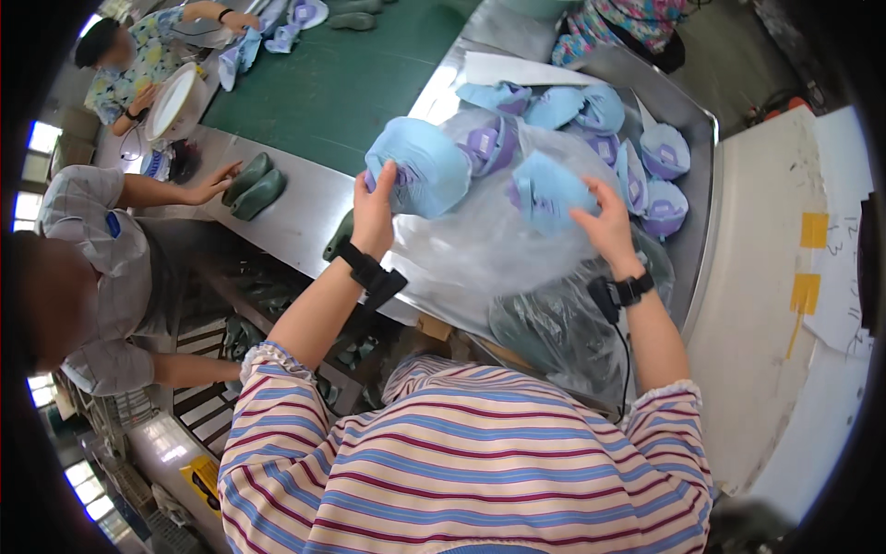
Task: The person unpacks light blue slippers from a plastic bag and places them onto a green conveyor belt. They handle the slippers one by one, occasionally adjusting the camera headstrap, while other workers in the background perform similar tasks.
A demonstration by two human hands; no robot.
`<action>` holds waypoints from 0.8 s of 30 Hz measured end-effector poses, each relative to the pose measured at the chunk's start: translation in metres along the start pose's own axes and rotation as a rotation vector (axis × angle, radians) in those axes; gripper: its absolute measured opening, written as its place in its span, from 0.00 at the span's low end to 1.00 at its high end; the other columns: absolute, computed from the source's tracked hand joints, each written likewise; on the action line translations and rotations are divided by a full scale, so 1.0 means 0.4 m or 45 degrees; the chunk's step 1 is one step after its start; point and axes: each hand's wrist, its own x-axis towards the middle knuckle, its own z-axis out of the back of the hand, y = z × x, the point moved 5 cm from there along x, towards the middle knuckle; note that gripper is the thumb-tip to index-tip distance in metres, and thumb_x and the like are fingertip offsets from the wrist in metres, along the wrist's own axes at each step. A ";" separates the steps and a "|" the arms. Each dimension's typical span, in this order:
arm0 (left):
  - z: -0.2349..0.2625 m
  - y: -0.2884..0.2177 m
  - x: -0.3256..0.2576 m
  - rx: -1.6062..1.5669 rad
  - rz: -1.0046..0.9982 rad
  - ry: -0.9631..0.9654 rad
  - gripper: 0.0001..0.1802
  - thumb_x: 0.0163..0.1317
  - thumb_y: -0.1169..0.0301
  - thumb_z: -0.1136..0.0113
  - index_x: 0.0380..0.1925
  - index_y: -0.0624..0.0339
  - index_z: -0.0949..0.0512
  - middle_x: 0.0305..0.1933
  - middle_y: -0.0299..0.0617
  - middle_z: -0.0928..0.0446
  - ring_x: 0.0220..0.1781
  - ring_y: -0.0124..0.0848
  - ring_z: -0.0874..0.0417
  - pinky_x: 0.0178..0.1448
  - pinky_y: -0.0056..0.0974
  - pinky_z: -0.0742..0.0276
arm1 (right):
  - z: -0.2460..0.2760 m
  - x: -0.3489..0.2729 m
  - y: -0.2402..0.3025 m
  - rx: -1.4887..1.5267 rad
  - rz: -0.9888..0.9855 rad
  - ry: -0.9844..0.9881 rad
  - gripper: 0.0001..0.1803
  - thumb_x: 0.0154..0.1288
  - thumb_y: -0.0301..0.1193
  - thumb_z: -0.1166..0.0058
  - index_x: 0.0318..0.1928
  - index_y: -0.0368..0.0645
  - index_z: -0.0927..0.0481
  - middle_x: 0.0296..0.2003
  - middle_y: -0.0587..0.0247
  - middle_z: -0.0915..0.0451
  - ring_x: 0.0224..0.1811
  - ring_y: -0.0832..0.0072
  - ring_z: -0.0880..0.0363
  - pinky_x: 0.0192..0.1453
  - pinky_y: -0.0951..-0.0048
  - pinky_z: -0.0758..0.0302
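Note:
Both of my hands are raised over the metal worktable. My left hand [373, 220] pinches the edge of a light blue shoe upper [426, 171], thumb on its face, which spreads out wide with its purple lacing part showing. Between the thumb and fingers of my right hand [606, 224] is a second blue shoe upper [552, 191], its edge folded. Beneath them lies a crumpled clear plastic bag [471, 254]. Another upper with a purple lining [489, 146] rests on the bag between my hands. Several more blue and purple uppers [663, 152] are heaped at the right.
A metal rim [711, 175] bounds the table at the right, beside a pale board [775, 231]. Dark green shoe-shaped pieces [257, 189] stand at the left by a co-worker's hand [219, 183]. A green belt [305, 102] runs away ahead. Another person works at the far left.

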 end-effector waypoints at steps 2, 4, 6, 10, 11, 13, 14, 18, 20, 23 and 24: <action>0.009 0.021 0.013 -0.284 0.182 -0.008 0.32 0.56 0.51 0.43 0.53 0.59 0.40 0.49 0.45 0.31 0.51 0.38 0.28 0.54 0.49 0.30 | 0.003 -0.019 0.080 -0.282 0.150 0.172 0.18 0.37 0.26 0.37 0.35 0.45 0.22 0.41 0.58 0.26 0.44 0.64 0.28 0.46 0.70 0.32; -0.004 0.018 0.007 -0.317 0.263 -0.064 0.30 0.57 0.51 0.44 0.52 0.56 0.39 0.50 0.42 0.30 0.52 0.38 0.28 0.54 0.52 0.32 | 0.004 -0.042 0.185 -0.568 0.449 0.227 0.13 0.36 0.26 0.37 0.29 0.46 0.21 0.40 0.59 0.25 0.44 0.62 0.29 0.46 0.69 0.32; -0.009 0.022 -0.003 -0.359 0.318 -0.063 0.28 0.57 0.51 0.45 0.52 0.54 0.37 0.50 0.40 0.30 0.53 0.39 0.29 0.55 0.53 0.33 | -0.024 -0.066 0.322 -0.837 0.929 0.179 0.10 0.35 0.24 0.37 0.24 0.47 0.22 0.39 0.59 0.24 0.44 0.60 0.29 0.46 0.69 0.32; -0.006 0.016 0.013 -0.434 0.349 0.025 0.24 0.59 0.56 0.47 0.52 0.55 0.35 0.52 0.41 0.31 0.54 0.40 0.29 0.56 0.55 0.33 | -0.043 0.026 0.199 0.553 0.037 0.516 0.12 0.47 0.26 0.39 0.35 0.42 0.24 0.43 0.65 0.23 0.46 0.72 0.28 0.47 0.68 0.31; -0.008 0.011 0.021 -0.432 0.348 0.025 0.24 0.60 0.57 0.48 0.52 0.56 0.36 0.52 0.42 0.31 0.54 0.41 0.29 0.56 0.56 0.33 | -0.053 0.069 0.189 0.865 -0.080 0.423 0.17 0.54 0.29 0.41 0.43 0.38 0.27 0.44 0.66 0.24 0.46 0.74 0.28 0.49 0.65 0.31; 0.004 -0.003 0.053 -0.480 0.331 -0.024 0.25 0.61 0.57 0.50 0.54 0.59 0.37 0.54 0.45 0.33 0.55 0.43 0.30 0.54 0.57 0.31 | -0.033 0.130 0.110 1.291 -0.217 0.208 0.20 0.57 0.28 0.44 0.49 0.37 0.31 0.47 0.61 0.26 0.50 0.70 0.29 0.54 0.65 0.33; 0.016 -0.031 0.105 -0.496 0.269 -0.038 0.26 0.61 0.56 0.51 0.56 0.57 0.39 0.56 0.45 0.34 0.57 0.44 0.32 0.56 0.58 0.34 | -0.015 0.192 0.069 1.508 -0.270 0.116 0.22 0.58 0.28 0.46 0.52 0.36 0.33 0.49 0.58 0.27 0.51 0.68 0.29 0.57 0.64 0.34; 0.174 -0.268 0.390 -0.530 -0.160 -0.157 0.27 0.62 0.52 0.54 0.57 0.51 0.40 0.57 0.43 0.35 0.59 0.45 0.34 0.56 0.59 0.35 | 0.165 0.296 -0.236 1.302 -0.434 -0.341 0.24 0.58 0.29 0.46 0.55 0.36 0.35 0.49 0.57 0.28 0.52 0.65 0.31 0.57 0.61 0.34; 0.330 -0.493 0.500 -0.601 -0.630 -0.353 0.37 0.60 0.56 0.48 0.62 0.55 0.56 0.62 0.52 0.44 0.57 0.50 0.33 0.52 0.64 0.34 | 0.208 0.284 -0.277 0.483 -0.656 -0.707 0.26 0.55 0.27 0.45 0.55 0.37 0.35 0.50 0.56 0.29 0.52 0.65 0.31 0.58 0.63 0.35; 0.419 -0.657 0.580 -0.624 -0.902 -0.516 0.35 0.59 0.68 0.48 0.60 0.53 0.57 0.57 0.50 0.43 0.53 0.45 0.31 0.48 0.56 0.29 | 0.264 0.229 -0.280 -0.125 -0.168 -0.860 0.27 0.51 0.23 0.46 0.54 0.37 0.34 0.50 0.56 0.30 0.52 0.66 0.31 0.57 0.67 0.35; 0.380 -0.684 0.541 -0.487 -1.039 -0.690 0.33 0.59 0.71 0.50 0.60 0.53 0.55 0.55 0.50 0.41 0.51 0.42 0.30 0.46 0.52 0.26 | 0.237 0.211 -0.240 -0.265 -0.093 -0.810 0.26 0.50 0.20 0.49 0.54 0.37 0.33 0.50 0.56 0.31 0.52 0.66 0.31 0.56 0.69 0.35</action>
